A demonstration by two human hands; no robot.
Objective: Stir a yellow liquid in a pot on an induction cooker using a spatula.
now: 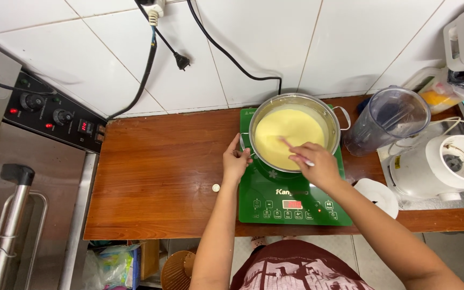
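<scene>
Here, from the head camera, the left hand (236, 162) clasps the pot (295, 131) handle at nine o'clock, steadying it on the green induction cooker (291, 201). The right hand (318, 164), at five o'clock, grips a stirrer (291, 146) dipped in yellow batter (285, 134).

Blender jug (386, 119) & white blender base (447, 166) at right, oven (28, 177) left, coin (216, 188) on counter (157, 161).

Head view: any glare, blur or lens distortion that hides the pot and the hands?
Head view: wide-angle bend curves the counter edge; soft glare on the wood, none on the pot; the stirring stick is slightly motion-blurred; left hand and right hand are sharp, evenly lit.
</scene>
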